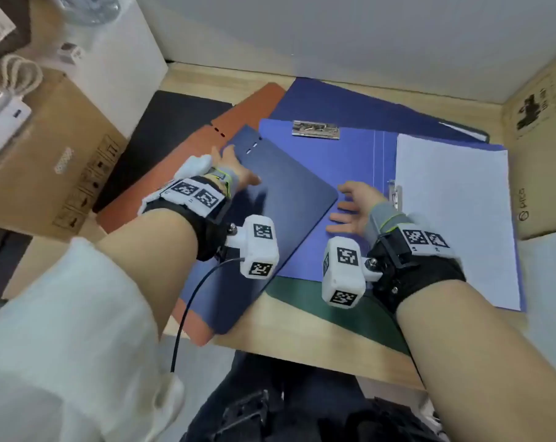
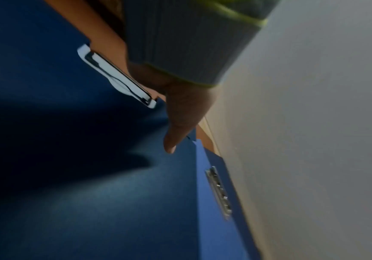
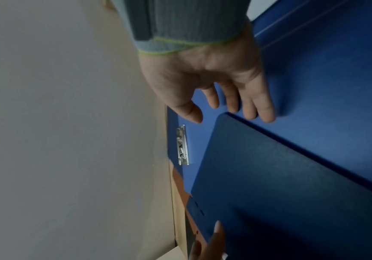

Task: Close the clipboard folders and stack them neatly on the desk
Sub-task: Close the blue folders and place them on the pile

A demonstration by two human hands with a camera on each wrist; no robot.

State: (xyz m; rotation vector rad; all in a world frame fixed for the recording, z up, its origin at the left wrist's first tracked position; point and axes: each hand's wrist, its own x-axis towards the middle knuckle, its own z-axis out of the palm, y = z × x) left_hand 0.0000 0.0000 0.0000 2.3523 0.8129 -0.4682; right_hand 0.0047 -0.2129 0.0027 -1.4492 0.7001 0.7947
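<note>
A closed dark navy folder lies slanted on an orange folder at the desk's left. My left hand lies on its far left edge, thumb straight on the cover. To the right an open lighter blue folder lies flat, with a metal clip at its far edge and a white sheet on its right half. My right hand is open with fingers spread, just above that folder at the navy folder's right corner. A further blue folder, a green one and a black one lie underneath.
Cardboard boxes flank the desk on the left and right. A white box stands at the back left, with the wall right behind the folders. The desk's front edge runs just above my lap.
</note>
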